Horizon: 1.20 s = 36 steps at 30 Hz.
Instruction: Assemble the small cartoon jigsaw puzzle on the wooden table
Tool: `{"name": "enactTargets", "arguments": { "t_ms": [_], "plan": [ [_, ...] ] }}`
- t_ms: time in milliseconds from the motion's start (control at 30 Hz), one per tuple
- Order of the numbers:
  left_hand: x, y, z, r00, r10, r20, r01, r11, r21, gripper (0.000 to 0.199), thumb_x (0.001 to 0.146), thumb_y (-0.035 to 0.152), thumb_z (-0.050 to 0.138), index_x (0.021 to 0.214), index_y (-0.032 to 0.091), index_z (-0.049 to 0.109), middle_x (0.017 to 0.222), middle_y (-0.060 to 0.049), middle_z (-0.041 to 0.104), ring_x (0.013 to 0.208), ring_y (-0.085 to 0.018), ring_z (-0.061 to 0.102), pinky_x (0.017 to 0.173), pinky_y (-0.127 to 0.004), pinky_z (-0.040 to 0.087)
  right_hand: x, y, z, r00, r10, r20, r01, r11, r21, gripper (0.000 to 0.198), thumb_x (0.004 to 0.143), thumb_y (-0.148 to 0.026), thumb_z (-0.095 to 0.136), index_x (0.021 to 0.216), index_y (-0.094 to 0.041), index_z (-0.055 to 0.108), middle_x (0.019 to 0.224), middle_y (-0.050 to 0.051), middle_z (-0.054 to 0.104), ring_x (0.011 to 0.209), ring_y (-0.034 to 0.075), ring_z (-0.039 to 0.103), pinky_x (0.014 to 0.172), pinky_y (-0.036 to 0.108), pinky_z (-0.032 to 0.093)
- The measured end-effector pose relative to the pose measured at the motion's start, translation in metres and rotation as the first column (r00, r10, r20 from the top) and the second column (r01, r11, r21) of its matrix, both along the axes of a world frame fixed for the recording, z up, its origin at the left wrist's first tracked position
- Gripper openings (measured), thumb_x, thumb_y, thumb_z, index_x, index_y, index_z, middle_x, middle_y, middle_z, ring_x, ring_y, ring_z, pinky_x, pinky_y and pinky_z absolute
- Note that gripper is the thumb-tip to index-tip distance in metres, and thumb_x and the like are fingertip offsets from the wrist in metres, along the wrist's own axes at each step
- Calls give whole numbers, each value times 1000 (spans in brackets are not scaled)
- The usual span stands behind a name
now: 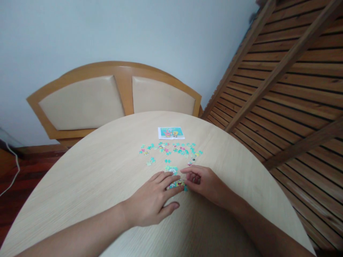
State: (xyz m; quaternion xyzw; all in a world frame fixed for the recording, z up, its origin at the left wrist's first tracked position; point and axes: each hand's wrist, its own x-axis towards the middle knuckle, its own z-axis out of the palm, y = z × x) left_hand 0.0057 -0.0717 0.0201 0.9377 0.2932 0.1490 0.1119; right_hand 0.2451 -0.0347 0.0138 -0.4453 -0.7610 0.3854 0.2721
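Note:
A partly joined jigsaw puzzle (173, 170) in turquoise, white and yellow lies on the table in front of me. My left hand (154, 198) rests over its left and lower part, palm down, fingers spread, and hides some of it. At the puzzle's right edge is my right hand (202, 182), its index finger and thumb apart and the other fingers curled; I see no piece between them. Just beyond the hands lie a turquoise loose piece (167, 161) and a pink-and-white one (189, 164).
Several loose puzzle pieces (184, 151) spread in a band across the round wooden table (107, 178). Behind them lies a picture card (171, 133) with cartoon figures. A padded bench back (123, 89) stands at the far side, a slatted wooden panel (289, 82) at the right.

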Motion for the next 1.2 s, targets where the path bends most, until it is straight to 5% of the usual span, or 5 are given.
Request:
{"name": "enactTargets", "arguments": {
  "t_ms": [233, 367, 567, 867, 1200],
  "plan": [
    [-1, 0, -1, 1000, -1, 31, 1, 1000, 5, 49, 99, 37, 54, 146, 25, 47, 150, -10, 48, 138, -32, 44, 115, -53, 38, 6, -2, 10, 984, 58, 170, -71, 995, 67, 17, 90, -28, 63, 94, -19, 77, 82, 3, 71, 72, 16, 63, 65, 28, 48],
    [0, -1, 0, 999, 6, 54, -6, 1000, 4, 44, 98, 34, 54, 141, 21, 51, 145, -13, 51, 135, -31, 46, 113, -51, 40, 3, -2, 11, 996, -9, 89, 6, 999, 37, 17, 90, -29, 62, 96, -19, 75, 83, 3, 73, 74, 17, 65, 68, 28, 50],
    [-1, -3, -6, 979, 160, 129, -161, 987, 2, 20, 98, 25, 50, 110, 19, 65, 114, -9, 63, 105, -25, 60, 93, -44, 52, -6, -3, 4, 994, -106, -10, 106, 992, 72, 21, 90, -28, 62, 106, -20, 74, 85, 2, 76, 74, 17, 68, 70, 28, 53],
    [-2, -8, -2, 972, 171, 159, -180, 983, 40, 20, 96, 21, 47, 95, 18, 67, 98, -7, 67, 95, -23, 63, 85, -41, 55, -17, -8, -4, 986, -157, -54, 160, 986, 47, 21, 88, -32, 65, 102, -20, 76, 89, 4, 80, 78, 19, 74, 76, 31, 57],
    [6, -23, -2, 997, 42, 66, -43, 999, 7, 22, 93, 26, 52, 108, 16, 66, 119, -8, 68, 114, -26, 62, 98, -41, 55, -19, -7, -6, 995, -98, -7, 98, 993, 67, 21, 86, -35, 72, 100, -21, 79, 88, 4, 79, 77, 20, 72, 73, 30, 57]
  ]
}}
